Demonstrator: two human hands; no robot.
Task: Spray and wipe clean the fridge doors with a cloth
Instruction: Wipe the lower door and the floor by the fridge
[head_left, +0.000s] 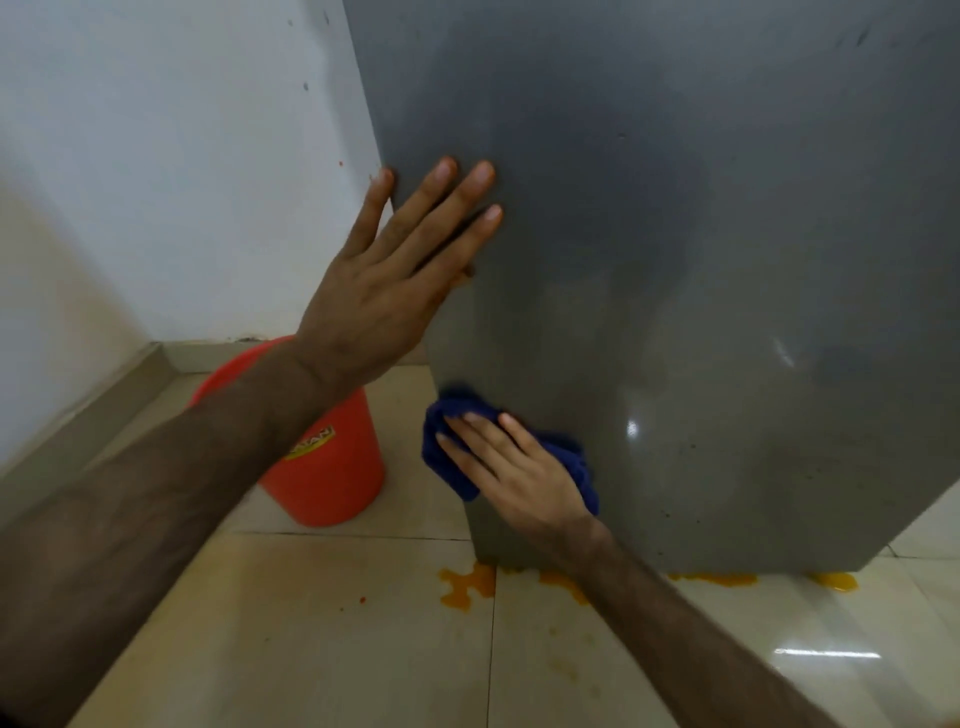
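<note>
Wiping step in hand — your right hand (511, 467), fingers straight, presses the blue cloth (576, 462) to the fridge door (727, 260) near its lower left corner, your left hand (384, 280) flat at the left edge — next, likely sweep rightward.

Tiled floor (322, 649), red bucket (332, 467), fridge (675, 260), possibly orange spill (465, 587)

Two bare forearms are seen, with no sleeves, watch or bracelet worn. The left hand (384, 280) and the right hand (519, 467) are ungloved and ringless; short, trimmed fingernails are shown.
</note>
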